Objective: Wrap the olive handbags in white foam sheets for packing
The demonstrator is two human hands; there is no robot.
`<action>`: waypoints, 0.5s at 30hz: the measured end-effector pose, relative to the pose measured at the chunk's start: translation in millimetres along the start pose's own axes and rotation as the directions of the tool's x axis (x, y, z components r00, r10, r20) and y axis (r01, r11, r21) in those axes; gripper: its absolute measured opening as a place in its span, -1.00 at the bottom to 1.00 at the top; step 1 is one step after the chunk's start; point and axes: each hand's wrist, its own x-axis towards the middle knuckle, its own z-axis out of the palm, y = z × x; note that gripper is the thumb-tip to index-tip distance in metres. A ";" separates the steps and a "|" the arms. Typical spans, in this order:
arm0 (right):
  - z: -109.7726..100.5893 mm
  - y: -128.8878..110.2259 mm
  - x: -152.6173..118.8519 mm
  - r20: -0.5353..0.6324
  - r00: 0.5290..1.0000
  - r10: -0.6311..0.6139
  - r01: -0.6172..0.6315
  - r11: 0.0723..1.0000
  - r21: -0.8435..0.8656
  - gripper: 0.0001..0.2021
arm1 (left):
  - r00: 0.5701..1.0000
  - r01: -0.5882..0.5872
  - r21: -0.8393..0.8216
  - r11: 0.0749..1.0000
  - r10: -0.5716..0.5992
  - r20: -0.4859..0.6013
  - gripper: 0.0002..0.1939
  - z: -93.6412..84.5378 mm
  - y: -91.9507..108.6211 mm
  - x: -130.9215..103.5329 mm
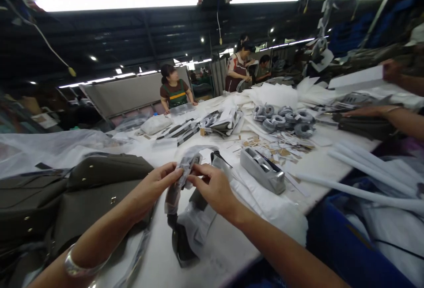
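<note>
My left hand (158,185) pinches a dark strap (172,198) covered in thin, see-through wrapping, a little above the white table (155,244). Opposite it, my right hand (217,188) grips the same wrapped strap with thumb and fingertips. The strap's upper part arches over between both hands, and a bare dark end (182,246) hangs down below. What exactly sits under my right fingertips is hidden. Just right of my right hand stands a grey tape dispenser (262,171). Dark olive bags (102,199) with gold-coloured studs lie beside my left forearm.
Grey rolled straps (281,118) and paper scraps (281,144) lie beyond the dispenser. White padding (274,213) sits at the table's right edge, above a blue bin (344,239). A co-worker's hand (374,111) rests on dark material at right. Other people stand across the table.
</note>
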 end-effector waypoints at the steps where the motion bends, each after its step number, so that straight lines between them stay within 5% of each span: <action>1: -6.3 0.7 -0.3 0.016 0.998 -0.060 0.061 0.990 -0.130 -0.79 | 1.000 0.011 -0.016 1.000 -0.011 -0.008 -0.59 1.2 -2.9 -0.5; 4: -37.6 13.5 -6.0 0.048 0.989 -0.143 0.151 0.916 -0.372 -0.78 | 0.999 0.024 -0.079 0.997 -0.027 -0.032 -0.58 4.1 -10.1 -2.5; 10: -127.1 78.5 -42.5 -0.214 0.977 0.026 -0.151 0.790 -0.595 -0.73 | 0.972 -0.028 -0.247 0.969 -0.031 -0.231 -0.55 4.1 -6.0 -2.3; 15: -168.7 97.8 -81.2 -0.321 0.946 0.049 -0.243 0.761 -0.601 -0.73 | 0.901 0.006 -0.370 0.929 -0.165 -0.401 -0.35 2.5 5.0 -8.5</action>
